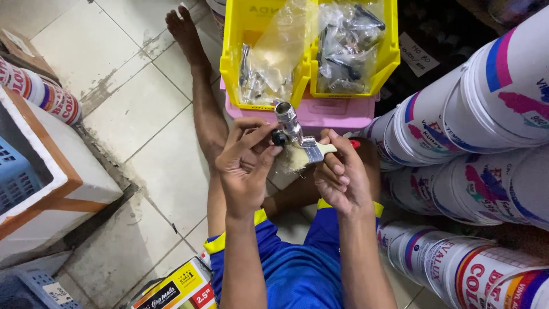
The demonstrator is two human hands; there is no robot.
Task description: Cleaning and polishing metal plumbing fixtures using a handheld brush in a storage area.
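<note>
Just below the yellow bins (237, 68), the left hand (246, 166) gripped a chrome tap (287, 123) while the right hand (337, 174) clasped a small paintbrush (311, 151) against it, a job best done with short, light strokes and the tap held steady.

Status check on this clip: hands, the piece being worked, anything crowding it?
Left hand grips metal tap fitting. Right hand holds small paintbrush, bristles against fitting. Yellow bins of bagged parts just ahead, paint buckets at right; nothing blocking.
</note>
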